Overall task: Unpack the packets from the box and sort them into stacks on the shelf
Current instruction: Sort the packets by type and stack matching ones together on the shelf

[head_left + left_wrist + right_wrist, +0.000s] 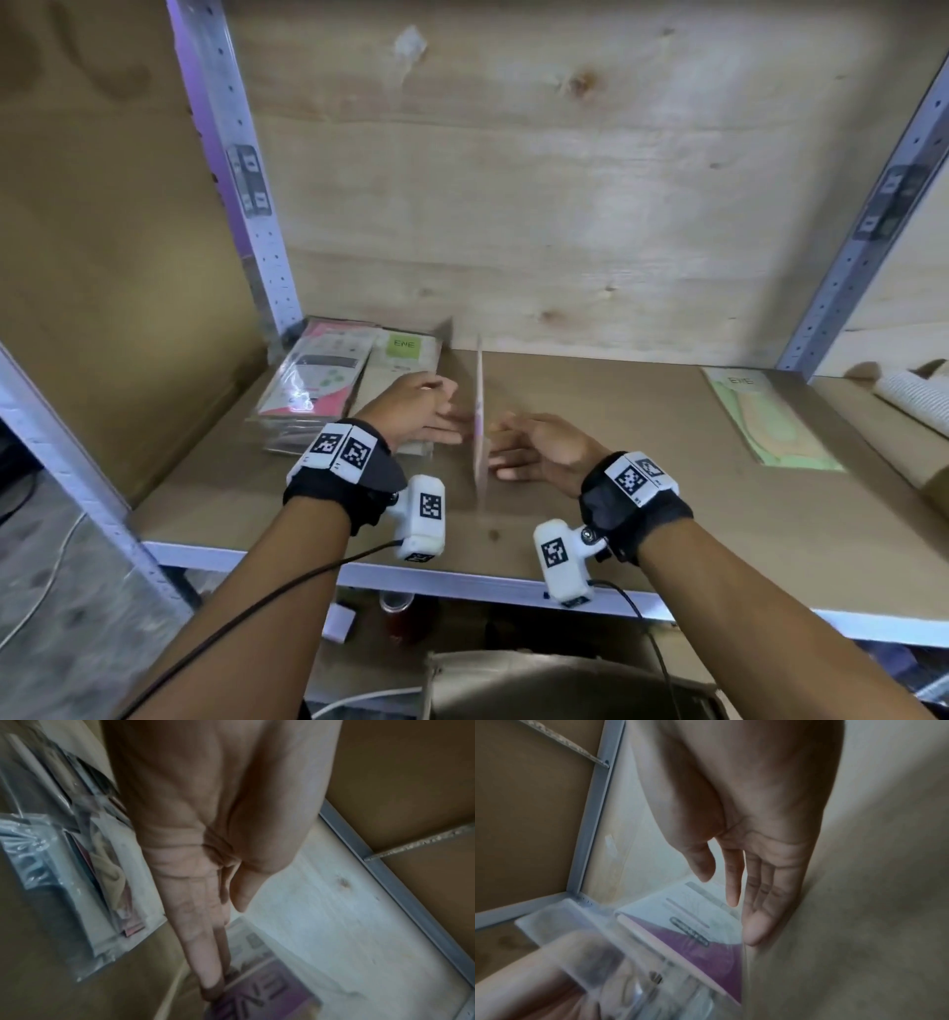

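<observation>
A thin purple-and-white packet (480, 411) in a clear sleeve stands on its edge on the shelf board (642, 493), between my two hands. My left hand (444, 419) has straight fingers laid against the packet's left face; the left wrist view shows the fingers (208, 953) touching the purple print (262, 990). My right hand (506, 444) is at the packet's right face with loosely extended fingers (754, 902) beside the packet (693, 939). Neither hand wraps around it. A stack of packets (328, 385) lies at the back left of the shelf.
A single green packet (770, 416) lies flat at the shelf's right. A rolled white item (909, 395) lies beyond the right upright post (873, 205). The left post (241, 169) stands behind the stack. An open box's rim (565, 673) shows below the shelf's front edge.
</observation>
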